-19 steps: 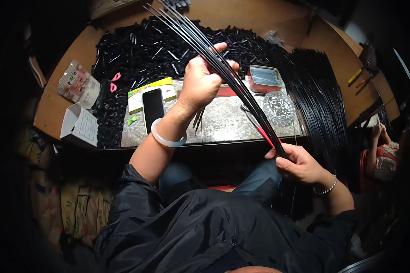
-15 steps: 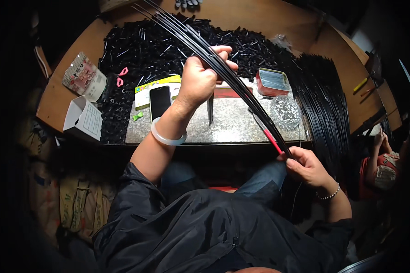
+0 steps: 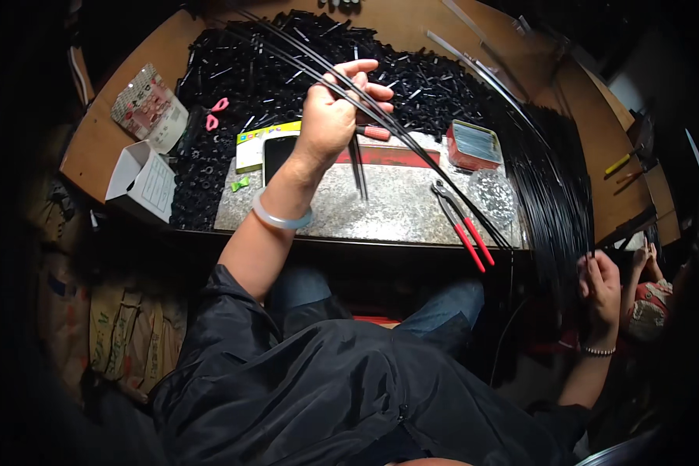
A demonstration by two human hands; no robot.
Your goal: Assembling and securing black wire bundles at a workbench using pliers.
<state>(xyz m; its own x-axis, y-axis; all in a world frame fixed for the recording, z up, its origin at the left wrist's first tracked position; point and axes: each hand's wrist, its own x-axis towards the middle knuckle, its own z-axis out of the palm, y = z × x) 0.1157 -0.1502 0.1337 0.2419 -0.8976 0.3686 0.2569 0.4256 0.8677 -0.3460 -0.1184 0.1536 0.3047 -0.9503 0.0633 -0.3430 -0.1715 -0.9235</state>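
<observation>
My left hand (image 3: 330, 116) is raised over the far part of the bench and holds a few long thin black rods (image 3: 419, 147) between thumb and fingers, some fingertips loose. They slant from the far left down to the bench's front edge. Shorter dark pieces (image 3: 358, 167) hang below that hand. At the far right, my right hand (image 3: 600, 287) is closed beside a thick bundle of similar black rods (image 3: 547, 194); what its fingers pinch is unclear. Red-handled pliers (image 3: 462, 225) lie on the speckled board (image 3: 396, 206), their handles over the front edge.
Small black parts (image 3: 303, 78) cover the back. A red tin (image 3: 474, 145), clear round dish (image 3: 491, 194), phone (image 3: 278, 159), red-handled tool (image 3: 375, 133), pink scissors (image 3: 217, 113), white box (image 3: 141, 182) and pouch (image 3: 151, 109) lie around. Another person's hands (image 3: 648, 260) show far right.
My right hand has let go of the pliers and moved right to the rod bundle. The sheaf in my left hand is thinner. Pale, shiny strips now show above the rod bundle.
</observation>
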